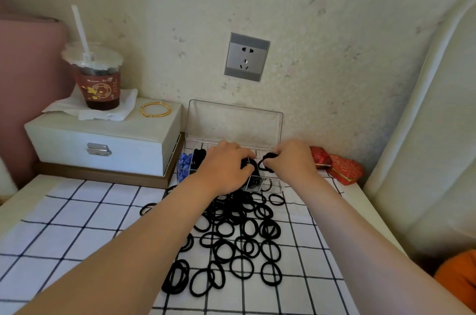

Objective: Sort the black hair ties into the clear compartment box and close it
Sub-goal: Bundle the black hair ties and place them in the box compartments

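A clear compartment box (277, 184) stands against the wall with its lid (234, 121) raised upright. Some compartments hold black ties, the leftmost one blue items (185, 166). Both hands are over the box. My left hand (224, 168) presses down on black ties in a middle compartment. My right hand (291, 157) pinches a black hair tie (266, 161) just above a right-hand compartment. A big pile of black hair ties (237, 237) lies on the checked cloth in front of the box, partly hidden by my left forearm.
A white jewellery case (103, 139) with a metal clasp stands left of the box, bearing a drink cup with a straw (96, 77) on a tissue and gold bangles (155, 109). Red pouches (334, 165) lie right of the box. A wall socket (246, 57) is above.
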A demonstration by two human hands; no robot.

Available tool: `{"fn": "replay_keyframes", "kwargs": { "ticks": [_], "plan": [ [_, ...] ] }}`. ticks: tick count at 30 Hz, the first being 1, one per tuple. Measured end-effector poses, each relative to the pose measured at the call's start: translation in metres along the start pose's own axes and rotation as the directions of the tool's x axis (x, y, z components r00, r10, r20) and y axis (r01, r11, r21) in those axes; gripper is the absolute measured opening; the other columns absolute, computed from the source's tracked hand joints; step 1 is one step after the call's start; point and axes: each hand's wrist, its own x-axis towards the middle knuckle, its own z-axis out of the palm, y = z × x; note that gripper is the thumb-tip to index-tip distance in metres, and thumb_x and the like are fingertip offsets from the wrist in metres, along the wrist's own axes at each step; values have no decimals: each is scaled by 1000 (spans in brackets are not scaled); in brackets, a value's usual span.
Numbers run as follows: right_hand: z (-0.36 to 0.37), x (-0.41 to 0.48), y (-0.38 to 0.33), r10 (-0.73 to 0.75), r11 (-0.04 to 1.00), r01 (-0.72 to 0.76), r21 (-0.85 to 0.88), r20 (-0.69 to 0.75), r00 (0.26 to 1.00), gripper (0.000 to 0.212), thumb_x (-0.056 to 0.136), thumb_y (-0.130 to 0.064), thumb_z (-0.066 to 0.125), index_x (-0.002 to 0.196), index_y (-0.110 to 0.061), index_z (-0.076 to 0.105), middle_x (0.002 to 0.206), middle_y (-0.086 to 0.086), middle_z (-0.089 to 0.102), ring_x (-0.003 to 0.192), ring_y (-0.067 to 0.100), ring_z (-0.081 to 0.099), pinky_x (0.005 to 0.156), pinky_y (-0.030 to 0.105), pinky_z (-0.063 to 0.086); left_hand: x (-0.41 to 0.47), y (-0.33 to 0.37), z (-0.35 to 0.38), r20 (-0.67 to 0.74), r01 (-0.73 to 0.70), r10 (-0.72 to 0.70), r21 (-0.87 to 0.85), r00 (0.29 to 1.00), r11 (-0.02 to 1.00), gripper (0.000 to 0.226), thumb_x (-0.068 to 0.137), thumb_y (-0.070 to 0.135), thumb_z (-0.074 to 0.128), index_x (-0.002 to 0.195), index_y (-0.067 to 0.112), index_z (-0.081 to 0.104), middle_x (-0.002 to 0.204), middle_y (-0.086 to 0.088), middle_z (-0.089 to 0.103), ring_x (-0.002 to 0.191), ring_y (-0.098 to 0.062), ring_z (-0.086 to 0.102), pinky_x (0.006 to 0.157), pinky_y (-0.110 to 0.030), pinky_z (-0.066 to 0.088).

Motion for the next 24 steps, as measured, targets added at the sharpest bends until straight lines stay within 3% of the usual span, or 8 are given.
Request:
{"fn": "replay_keyframes", "kwargs": {
  "ticks": [5,10,13,15,16,18,20,24],
  "plan": [
    [7,4,-9,37,951,-17,-308,59,998,18,89,-28,66,75,-16,65,57,-4,47,49,9,40,41,22,21,0,1,6,-7,-2,2,-6,1000,1000,43,96,42,49,138,37,50,137,2,52,132,-21,32,110,-40,25],
    [4,4,-3,33,977,10,-213,197,980,21,89,-25,64,89,-7,75,66,3,61,60,17,55,46,24,36,-3,4,9,-10,-42,42,-21,999,999,42,95,44,50,137,40,51,134,4,50,132,-18,29,110,-36,22],
    [-14,2,0,-33,994,65,-91,315,948,33,88,-25,65,109,0,73,101,18,73,82,22,65,69,30,50,-3,3,9,-4,-53,53,0,999,999,41,96,47,48,136,41,53,135,4,48,132,-18,29,111,-37,22],
    [-26,-1,4,-60,998,67,-10,339,939,51,88,-27,70,133,-4,62,129,14,66,114,24,63,93,31,49,-3,4,9,8,-49,49,15,999,999,42,96,49,47,137,41,52,137,4,46,134,-18,27,111,-37,21],
    [-29,-3,6,-87,996,82,31,344,935,52,88,-26,71,135,-8,60,127,10,67,113,20,63,91,28,49,-3,4,9,12,-47,47,21,999,999,42,97,49,46,138,41,51,138,3,45,134,-18,26,112,-37,20],
    [-32,-5,11,-157,987,145,64,308,938,19,88,-17,66,106,-23,72,92,2,69,84,14,61,76,29,46,-3,5,9,17,-46,46,27,999,999,43,97,49,45,139,42,50,139,3,44,135,-18,25,111,-37,19],
    [-30,-6,18,-240,970,243,22,273,932,32,87,-8,55,68,-32,63,64,-7,55,65,11,49,72,34,45,-4,6,9,14,-47,47,24,999,999,43,97,49,46,139,42,50,141,3,43,136,-17,24,112,-36,19],
    [-20,-24,19,-304,912,364,-187,287,908,27,90,-16,48,89,-22,74,89,-3,70,92,21,62,90,39,46,-3,7,11,-25,-46,46,-28,999,999,43,95,47,51,137,38,52,138,7,46,133,-15,28,110,-34,20]
  ]
}}
